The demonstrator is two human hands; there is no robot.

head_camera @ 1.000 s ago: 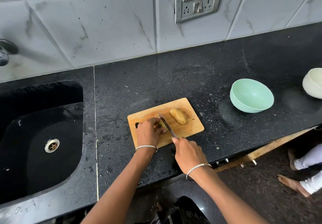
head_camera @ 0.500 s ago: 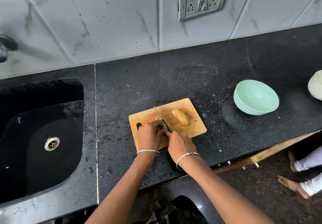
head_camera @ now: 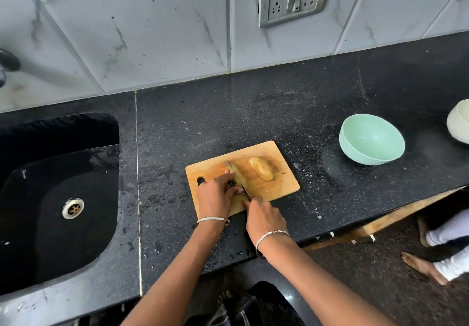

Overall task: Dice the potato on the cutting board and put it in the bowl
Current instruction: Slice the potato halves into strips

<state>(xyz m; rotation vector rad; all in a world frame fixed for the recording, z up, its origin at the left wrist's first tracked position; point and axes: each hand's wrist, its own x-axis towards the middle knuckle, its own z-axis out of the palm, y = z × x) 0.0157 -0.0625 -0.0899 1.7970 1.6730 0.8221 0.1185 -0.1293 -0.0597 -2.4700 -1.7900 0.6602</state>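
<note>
Our left hand [head_camera: 215,196] clamps a potato piece [head_camera: 243,177], mostly hidden under it. Our right hand [head_camera: 264,220] grips the knife [head_camera: 232,171], handle covered. A potato half [head_camera: 262,172] lies just right of the blade on the cutting board [head_camera: 281,186]. The green bowl [head_camera: 371,139] sits well right on the bench [head_camera: 279,112].

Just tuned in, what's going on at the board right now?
A person is cutting a potato on the cutting board. The left hand holds one potato piece down, while the right hand grips the knife, with its blade set on that piece. The other half lies apart on the board, uncut. The green bowl sits on the counter to the right with nothing visible in it, so no dice have gone in yet.
</note>
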